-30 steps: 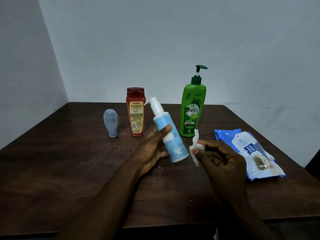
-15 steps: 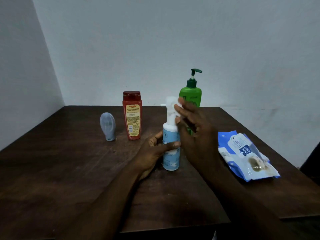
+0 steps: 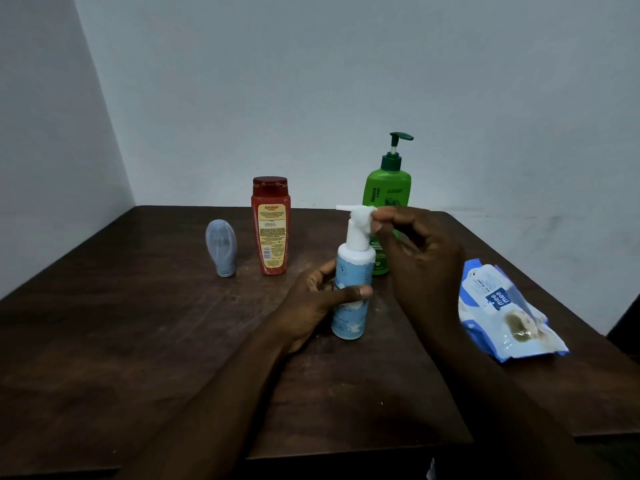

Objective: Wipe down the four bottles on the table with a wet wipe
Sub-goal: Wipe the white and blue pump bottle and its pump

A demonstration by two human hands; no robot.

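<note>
A light blue pump bottle (image 3: 351,306) with a white pump head stands upright on the dark wooden table (image 3: 138,341). My left hand (image 3: 320,299) grips its body from the left. My right hand (image 3: 415,258) pinches a small white wet wipe (image 3: 370,213) against the right side of the pump head. Behind them stands a green pump bottle (image 3: 386,192), partly hidden by my right hand. A red bottle (image 3: 270,225) and a small grey-blue bottle (image 3: 221,247), resting on its cap, stand to the left.
A blue and white pack of wet wipes (image 3: 502,313) lies on the table to the right, near the right edge. White walls close off the table at the back and on the left.
The blue bottle went from tilted in the air to upright on the table. My right hand rose with the wipe to the pump head and now pinches it there.
</note>
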